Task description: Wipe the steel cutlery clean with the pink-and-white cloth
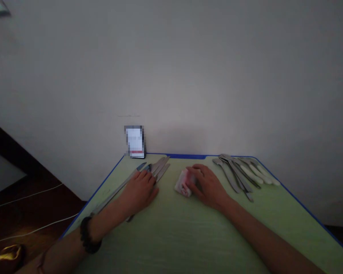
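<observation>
left hand [141, 189]: fingers curled over slim, pointed silver-metal knives [162, 172] — from here i cannot tell whether they grip.
right hand [208, 187]: thumb and fingers closed on a folded white-and-pink cloth [183, 184].
cloth: on the pale-green, blue-edged tabletop [171, 236], between both hands.
handling: i'd keep fingertips off blade edges — cloth folded thick.

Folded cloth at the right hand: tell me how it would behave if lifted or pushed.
The folded cloth is probably floppy and may unfold, as its end shows soft-looking layers. Its blocky shape suggests sliding over the green tabletop rather than rolling.
</observation>
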### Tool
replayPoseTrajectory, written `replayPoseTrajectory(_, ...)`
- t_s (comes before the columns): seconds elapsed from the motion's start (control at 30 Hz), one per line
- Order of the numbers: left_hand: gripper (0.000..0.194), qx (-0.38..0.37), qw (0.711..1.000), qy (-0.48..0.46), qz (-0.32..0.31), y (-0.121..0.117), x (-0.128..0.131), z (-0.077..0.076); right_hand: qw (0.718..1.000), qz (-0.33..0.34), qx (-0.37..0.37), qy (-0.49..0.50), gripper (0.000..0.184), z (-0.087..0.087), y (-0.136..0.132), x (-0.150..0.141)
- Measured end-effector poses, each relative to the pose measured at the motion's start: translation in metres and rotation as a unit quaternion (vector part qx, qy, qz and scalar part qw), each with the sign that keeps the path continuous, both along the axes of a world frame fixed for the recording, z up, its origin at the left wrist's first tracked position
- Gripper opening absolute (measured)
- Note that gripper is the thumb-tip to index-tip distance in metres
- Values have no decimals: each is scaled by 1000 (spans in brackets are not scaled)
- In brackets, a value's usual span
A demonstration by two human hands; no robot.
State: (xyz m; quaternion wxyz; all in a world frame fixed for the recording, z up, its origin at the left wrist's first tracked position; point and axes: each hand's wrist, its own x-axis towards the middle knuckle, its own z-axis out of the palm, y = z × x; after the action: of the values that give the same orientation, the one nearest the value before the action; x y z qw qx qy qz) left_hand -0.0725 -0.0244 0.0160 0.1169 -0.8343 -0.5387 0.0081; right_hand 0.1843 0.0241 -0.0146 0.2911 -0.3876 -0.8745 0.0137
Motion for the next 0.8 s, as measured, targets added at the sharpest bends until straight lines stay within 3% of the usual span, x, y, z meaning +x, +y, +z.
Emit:
replayPoseTrajectory(0.13,31,-9,1000,28,-4,-9,21,0,999,48,-14,-12,44,-4,5,2)
replayPoseTrajectory(0.23,37,-21,999,28,-24,-13,34,-1,998,38,-48,0,49,-5,6,4)
replayPoseTrajectory(0.33,43,-50,998,30,-12,-16,44,2,997,-14,-66,46,35,-6,8,5)
replayPoseTrajectory(0.43,35,-121,990,41,53,-16,50,10,987,-34,-88,128,18,-5,11,6)
replayPoseTrajectory(0.5,30,-185,977,33,96,-15,52,17,970,-27,-141,197,12,-4,14,8)
replayPoseTrajectory(0.6,28,-236,965,9,114,-9,53,25,933,-38,-222,281,20,-3,17,12)
replayPoseTrajectory(0.7,28,-235,968,4,93,-1,55,24,903,-48,-252,345,25,-1,18,15)
replayPoseTrajectory(0.8,28,-202,974,-2,100,4,59,16,868,-11,-301,395,25,1,18,15)
